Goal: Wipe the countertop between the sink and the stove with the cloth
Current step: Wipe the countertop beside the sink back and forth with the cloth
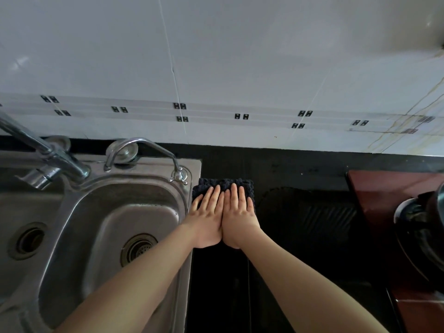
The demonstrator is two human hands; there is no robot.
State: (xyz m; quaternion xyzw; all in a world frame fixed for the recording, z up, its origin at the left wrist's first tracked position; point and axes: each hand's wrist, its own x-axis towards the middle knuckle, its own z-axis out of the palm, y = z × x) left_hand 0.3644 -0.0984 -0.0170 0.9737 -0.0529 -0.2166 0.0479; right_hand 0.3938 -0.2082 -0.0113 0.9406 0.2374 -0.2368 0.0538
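Both hands, left hand [208, 213] and right hand [237, 212], lie flat with fingers spread on the dark cloth [224, 185] under them on the worktop [300, 169]; it looks soft and light, best pressed by the palms, not pinched.

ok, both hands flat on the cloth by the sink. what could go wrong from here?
1. The dark cloth sits right beside the sink rim; the left hand could push it over the edge into the basin.
2. Wiping toward the stove, the right hand might run the cloth into the raised red edge or the burner.
3. The cloth nearly matches the black countertop, so missed patches are hard to spot.
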